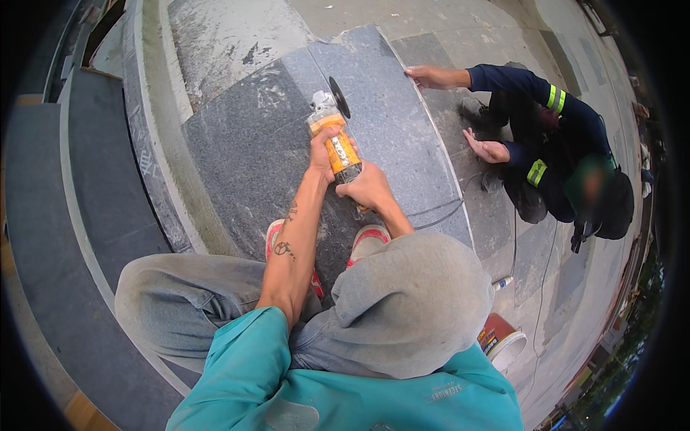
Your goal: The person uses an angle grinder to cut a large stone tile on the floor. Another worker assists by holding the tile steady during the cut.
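Note:
A yellow angle grinder (341,151) with a dark cutting disc (339,98) is held between both my hands, its head pointing away from me. My left hand (323,154) wraps round the front of its body, just behind the metal gear head. Farther back, my right hand (369,186) grips the dark rear end, and a cord (435,212) trails to the right. Below the disc lies a large grey stone slab (392,136) with a pale right edge. Whether the disc touches the slab, I cannot tell.
A co-worker in dark clothes (560,136) crouches at right, one hand (425,76) at the slab's edge, the other (489,149) held open. Near my right knee stand a red bucket (496,332) and a small white bottle (503,283). A concrete curb (183,165) and steps (108,179) run along the left.

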Action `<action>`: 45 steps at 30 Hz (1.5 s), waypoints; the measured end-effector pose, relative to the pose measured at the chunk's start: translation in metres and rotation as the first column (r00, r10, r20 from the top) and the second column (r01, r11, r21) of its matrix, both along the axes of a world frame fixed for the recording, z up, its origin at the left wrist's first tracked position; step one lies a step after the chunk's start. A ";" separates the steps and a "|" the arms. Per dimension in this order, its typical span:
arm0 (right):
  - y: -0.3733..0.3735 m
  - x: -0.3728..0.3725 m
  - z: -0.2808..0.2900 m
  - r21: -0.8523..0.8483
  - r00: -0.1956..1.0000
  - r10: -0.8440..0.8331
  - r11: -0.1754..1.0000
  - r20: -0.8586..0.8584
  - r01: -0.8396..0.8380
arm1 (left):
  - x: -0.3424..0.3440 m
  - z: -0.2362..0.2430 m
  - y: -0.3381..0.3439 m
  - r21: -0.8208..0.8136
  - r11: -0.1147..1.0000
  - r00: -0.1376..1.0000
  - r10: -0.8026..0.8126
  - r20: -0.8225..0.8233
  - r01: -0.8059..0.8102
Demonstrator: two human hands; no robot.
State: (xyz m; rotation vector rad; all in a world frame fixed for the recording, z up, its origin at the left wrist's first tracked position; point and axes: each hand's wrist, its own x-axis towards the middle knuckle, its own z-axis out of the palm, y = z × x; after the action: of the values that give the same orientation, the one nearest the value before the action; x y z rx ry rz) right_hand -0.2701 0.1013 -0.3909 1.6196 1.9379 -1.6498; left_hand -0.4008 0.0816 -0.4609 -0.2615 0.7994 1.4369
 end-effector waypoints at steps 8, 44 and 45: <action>0.004 0.009 0.004 -0.003 0.999 -0.016 1.000 0.040 0.016 | 0.011 -0.001 0.007 0.018 0.999 0.998 -0.027 0.059 0.026; 0.005 0.018 0.007 0.024 0.997 0.061 0.998 0.046 -0.062 | 0.011 0.002 0.014 -0.029 0.999 0.999 -0.041 0.028 0.042; 0.006 0.018 0.007 0.015 0.997 0.068 0.998 0.044 -0.069 | 0.010 0.000 0.014 -0.026 0.999 0.999 -0.045 0.021 0.046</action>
State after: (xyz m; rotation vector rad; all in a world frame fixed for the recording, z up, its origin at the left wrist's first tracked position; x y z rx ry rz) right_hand -0.2517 0.1073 -0.3839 1.5628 1.9680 -1.5647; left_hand -0.3910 0.0954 -0.4604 -0.2765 0.8038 1.3797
